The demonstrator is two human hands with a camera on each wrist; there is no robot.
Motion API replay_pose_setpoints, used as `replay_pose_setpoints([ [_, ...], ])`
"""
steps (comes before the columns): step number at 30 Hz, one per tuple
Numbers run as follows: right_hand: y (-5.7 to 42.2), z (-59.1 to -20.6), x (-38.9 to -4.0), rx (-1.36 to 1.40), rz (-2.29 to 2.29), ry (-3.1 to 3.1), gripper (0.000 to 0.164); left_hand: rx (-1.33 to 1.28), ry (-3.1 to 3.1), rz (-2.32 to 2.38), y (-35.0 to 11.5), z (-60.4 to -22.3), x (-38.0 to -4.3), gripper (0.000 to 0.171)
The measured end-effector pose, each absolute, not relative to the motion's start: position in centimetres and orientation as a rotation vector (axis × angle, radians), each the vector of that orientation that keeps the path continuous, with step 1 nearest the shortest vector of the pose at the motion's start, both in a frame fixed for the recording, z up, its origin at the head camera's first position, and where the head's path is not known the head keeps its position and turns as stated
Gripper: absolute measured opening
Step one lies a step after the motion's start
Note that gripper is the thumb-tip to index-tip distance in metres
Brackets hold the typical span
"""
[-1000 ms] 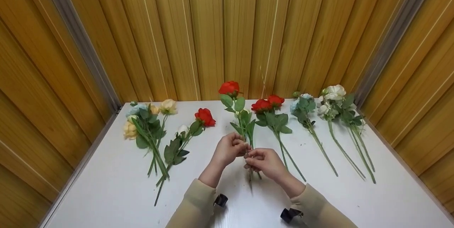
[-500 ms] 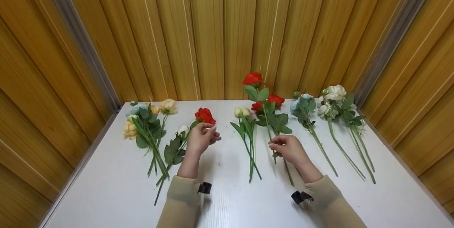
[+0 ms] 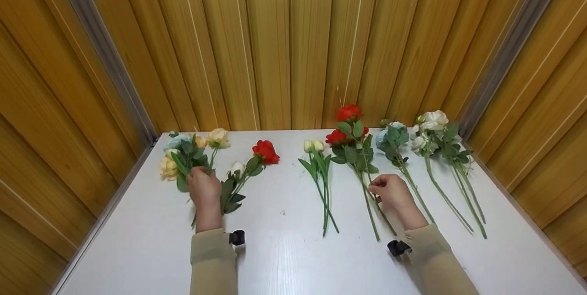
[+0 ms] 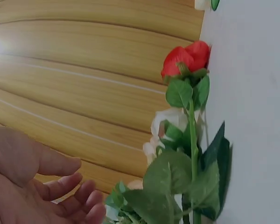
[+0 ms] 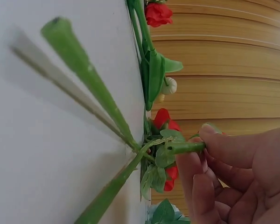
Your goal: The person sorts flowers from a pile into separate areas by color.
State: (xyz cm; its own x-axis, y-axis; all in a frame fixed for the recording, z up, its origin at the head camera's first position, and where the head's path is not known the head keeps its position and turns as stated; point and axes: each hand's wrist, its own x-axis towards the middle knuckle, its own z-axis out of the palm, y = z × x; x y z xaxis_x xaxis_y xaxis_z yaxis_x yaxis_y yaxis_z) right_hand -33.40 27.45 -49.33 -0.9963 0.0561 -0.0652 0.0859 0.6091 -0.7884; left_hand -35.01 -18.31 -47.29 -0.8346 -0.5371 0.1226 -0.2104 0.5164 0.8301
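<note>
My right hand [image 3: 393, 194] pinches the stem of a red rose [image 3: 348, 112] between thumb and fingers. In the right wrist view the cut end of that stem [image 5: 185, 148] sticks out from the fingertips. The held rose overlaps two other red roses [image 3: 337, 136] lying on the table. My left hand [image 3: 205, 189] is over the left bunch, close to its leaves and stems, hiding part of them. The left wrist view shows its fingers [image 4: 84, 196] loosely bent with nothing between them. Beside it lie a red rose [image 3: 266, 152] and a white flower [image 3: 237, 167].
The left bunch has peach flowers [image 3: 217, 138] and a pale blue flower [image 3: 178, 141]. Cream tulips [image 3: 313, 145] lie mid-table. Farther right are pale blue flowers [image 3: 395, 132] and white flowers [image 3: 434, 120]. Wood-look panels [image 3: 270, 47] enclose the white table [image 3: 284, 258].
My right hand has carried the red rose from the middle to the right and lowered it over the other red roses. My left hand has let go of it and moved left to the bunch.
</note>
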Motion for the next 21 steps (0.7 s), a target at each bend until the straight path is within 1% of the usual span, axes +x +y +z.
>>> replay_pose_setpoints([
  [4, 27.6, -49.8, -33.4, 0.167, -1.324, 2.788, 0.013, 0.769, -2.542, -1.111, -19.5, -47.8, -34.9, 0.050],
  [6, 27.6, -50.0, -33.5, 0.176, -1.282, 2.802, 0.012, 0.804, -2.615, -1.097, -19.9, -48.2, -34.8, 0.054],
  [13, 27.5, -50.6, -33.4, 0.177, -1.197, 2.845, 0.011, 0.762, -2.785, -1.133, -21.1, -49.5, -34.1, 0.048],
  [21, 27.6, -50.7, -33.3, 0.156, -1.093, 2.867, 0.014, 0.786, -2.710, -1.121, -21.3, -49.8, -33.8, 0.039],
])
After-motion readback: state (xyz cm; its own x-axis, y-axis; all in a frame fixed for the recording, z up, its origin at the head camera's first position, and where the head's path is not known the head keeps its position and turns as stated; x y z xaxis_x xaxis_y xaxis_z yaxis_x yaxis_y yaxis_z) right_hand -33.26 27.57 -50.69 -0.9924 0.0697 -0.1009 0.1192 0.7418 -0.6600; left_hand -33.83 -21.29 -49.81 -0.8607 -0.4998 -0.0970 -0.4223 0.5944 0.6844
